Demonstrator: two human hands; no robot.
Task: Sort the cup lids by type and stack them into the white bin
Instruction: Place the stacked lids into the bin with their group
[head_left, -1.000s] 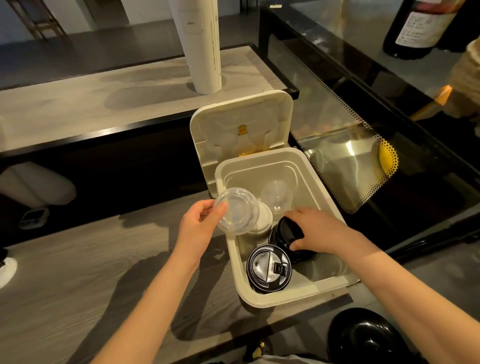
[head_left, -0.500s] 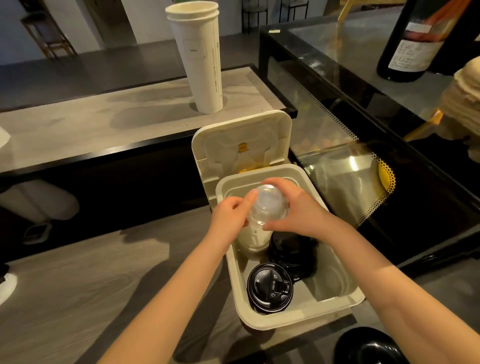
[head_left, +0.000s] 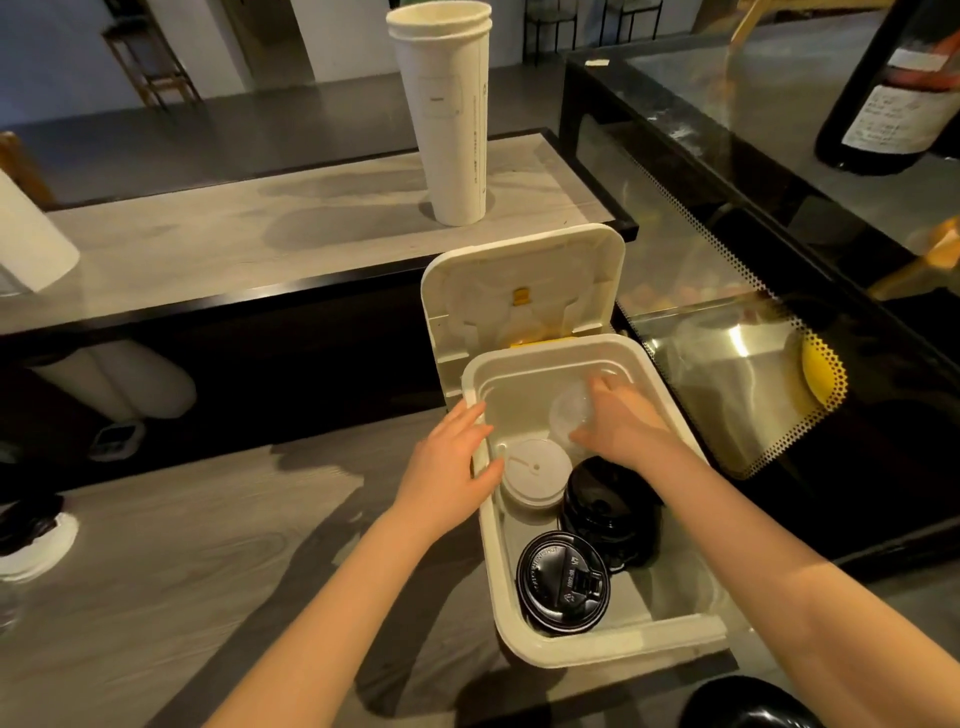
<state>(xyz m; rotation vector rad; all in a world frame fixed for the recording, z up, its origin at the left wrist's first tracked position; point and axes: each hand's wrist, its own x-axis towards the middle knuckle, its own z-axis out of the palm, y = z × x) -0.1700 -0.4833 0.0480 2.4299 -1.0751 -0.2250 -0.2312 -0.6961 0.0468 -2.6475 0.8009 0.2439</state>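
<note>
- Black lids (head_left: 563, 582) stacked at the bin's (head_left: 613, 649) near end: probably light, stiffish.
- Left hand (head_left: 452, 457) lies relaxed on the bin rim beside white lids (head_left: 535, 473).
- Right hand (head_left: 623, 423) grips clear lids (head_left: 570, 408) at the far end; likely thin and slippery, best held by rims.

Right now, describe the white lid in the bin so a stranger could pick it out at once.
Find the white bin with its cover flipped open on the counter. Against its left wall, beside the left hand, sits the white lid. It is the only white one: the clear lids in the right hand lie behind it, the black lids to its right and front.
</note>
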